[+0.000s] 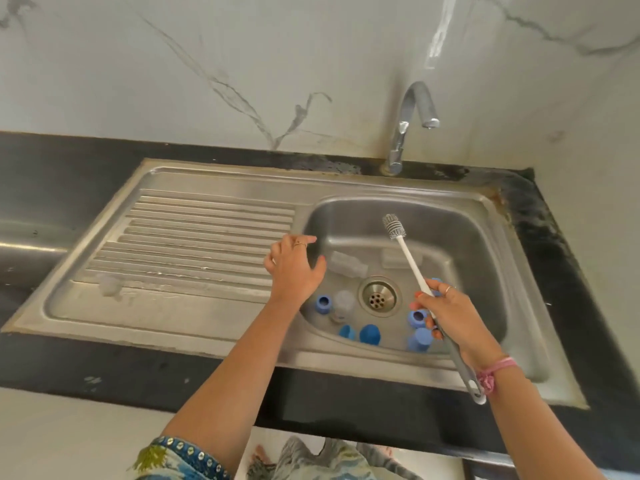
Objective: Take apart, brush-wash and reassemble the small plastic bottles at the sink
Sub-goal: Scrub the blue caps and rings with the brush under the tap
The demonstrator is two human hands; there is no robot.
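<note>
The right hand (450,313) grips a white bottle brush (412,268) by its handle, bristle head raised over the sink basin (460,237), beyond the drain (379,297). The left hand (294,268) hovers with relaxed fingers over the basin's left edge, holding nothing. A clear bottle (348,265) lies on its side just beyond and left of the drain. Blue caps (370,334) and another clear piece (343,303) sit on the near side of the drain. The tap (412,123) stands behind the basin.
</note>
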